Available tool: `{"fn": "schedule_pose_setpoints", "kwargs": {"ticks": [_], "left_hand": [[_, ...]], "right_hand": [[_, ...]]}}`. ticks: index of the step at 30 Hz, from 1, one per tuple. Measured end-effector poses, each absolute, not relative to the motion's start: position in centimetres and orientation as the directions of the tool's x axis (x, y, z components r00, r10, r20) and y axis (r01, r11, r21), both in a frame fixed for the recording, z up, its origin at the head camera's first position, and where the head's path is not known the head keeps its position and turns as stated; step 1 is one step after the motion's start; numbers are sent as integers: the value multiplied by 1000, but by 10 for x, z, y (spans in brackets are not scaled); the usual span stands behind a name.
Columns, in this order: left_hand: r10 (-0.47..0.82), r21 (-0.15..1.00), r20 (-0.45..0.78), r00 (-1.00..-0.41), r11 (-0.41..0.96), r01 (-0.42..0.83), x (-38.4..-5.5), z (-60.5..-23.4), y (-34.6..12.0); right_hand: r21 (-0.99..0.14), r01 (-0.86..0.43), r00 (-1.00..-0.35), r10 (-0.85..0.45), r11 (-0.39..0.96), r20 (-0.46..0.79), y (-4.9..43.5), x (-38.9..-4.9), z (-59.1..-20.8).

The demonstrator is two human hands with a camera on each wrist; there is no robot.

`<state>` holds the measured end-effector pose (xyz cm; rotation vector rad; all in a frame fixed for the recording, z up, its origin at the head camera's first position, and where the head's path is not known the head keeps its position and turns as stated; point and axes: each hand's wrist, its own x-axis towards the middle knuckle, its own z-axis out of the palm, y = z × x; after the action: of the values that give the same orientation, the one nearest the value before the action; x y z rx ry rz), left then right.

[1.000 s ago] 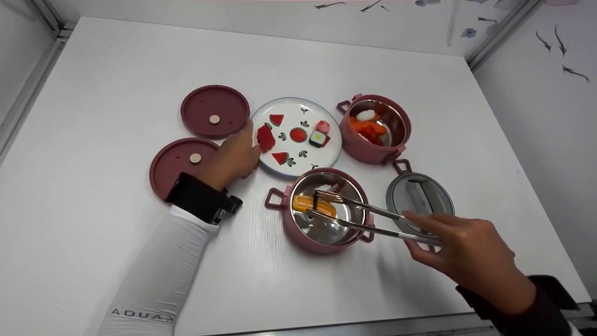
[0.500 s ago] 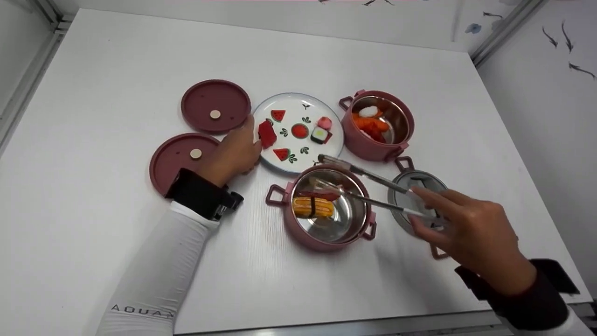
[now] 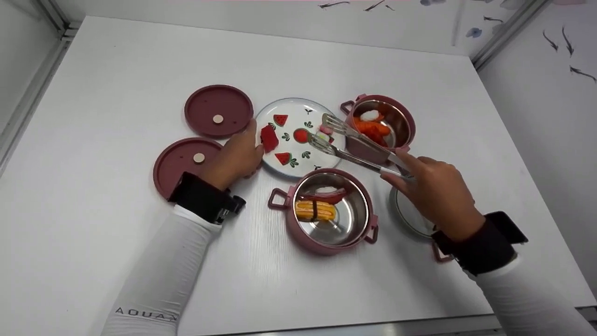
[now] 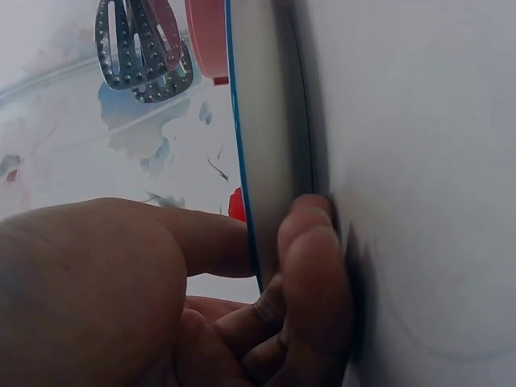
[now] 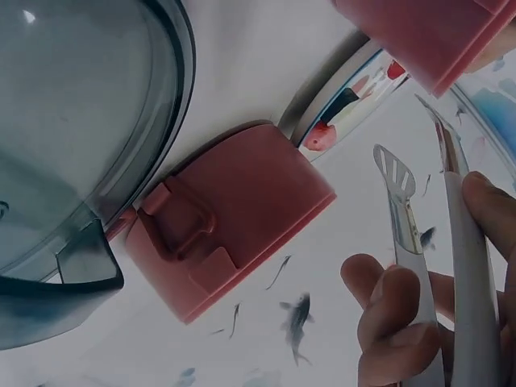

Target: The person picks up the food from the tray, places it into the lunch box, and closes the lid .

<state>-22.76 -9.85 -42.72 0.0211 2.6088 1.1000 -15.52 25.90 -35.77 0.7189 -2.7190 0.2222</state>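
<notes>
My left hand [image 3: 240,151] grips the left rim of a white plate [image 3: 290,105], with fingers above and below the edge [image 4: 314,266] in the left wrist view. On the plate lie a dark red food piece [image 3: 269,138] and, at the right, a toy sushi roll [image 3: 322,136] partly behind the tongs. My right hand [image 3: 440,191] holds metal tongs [image 3: 359,161], their slotted tips spread apart above the plate's right half. In front stands a pink pot [image 3: 303,238] containing a yellow toy sushi [image 3: 305,211] and a red-and-white piece [image 3: 329,197].
Behind the tongs, a second pink pot [image 5: 266,185] contains orange and white toy food [image 3: 371,127]. A transparent grey lid [image 3: 406,214] lies beneath the right forearm. Two dark red round lids [image 3: 205,105] with cream dots lie left of the plate, the nearer partly under my left wrist.
The tongs have left the yellow sushi in the front pot and swung up and back over the plate. My left hand has stayed at the plate's rim.
</notes>
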Motion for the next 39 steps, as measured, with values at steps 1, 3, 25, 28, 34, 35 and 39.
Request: {"fn": "schedule_pose_setpoints", "kwargs": {"ticks": [1, 3, 25, 28, 34, 35, 39], "left_hand": [[136, 703, -281, -950, 703, -107, -227, -428, -99], [139, 699, -276, -951, 708, -99, -227, -429, -99], [126, 671, -294, -947, 733, -111, -230, -427, -99], [128, 668, -274, -953, 738, -93, -231, -425, -98], [143, 676, -279, -950, 731, -88, -229, -431, -98], [146, 678, -281, -948, 729, -89, -229, -432, -98], [146, 676, -269, -952, 733, -79, -229, -433, -99]], "right_hand": [[-62, -496, -828, -450, 866, 335, 258, -157, -359], [-53, -478, -841, -439, 877, 317, 257, -159, -359], [-99, -432, -889, -404, 897, 217, 255, -175, -366], [-97, -419, -895, -392, 903, 214, 255, -177, -367], [-95, -426, -890, -397, 900, 223, 257, -174, -374], [-93, -432, -887, -403, 897, 227, 257, -173, -375], [-81, -442, -878, -412, 893, 243, 257, -173, -376]]}}
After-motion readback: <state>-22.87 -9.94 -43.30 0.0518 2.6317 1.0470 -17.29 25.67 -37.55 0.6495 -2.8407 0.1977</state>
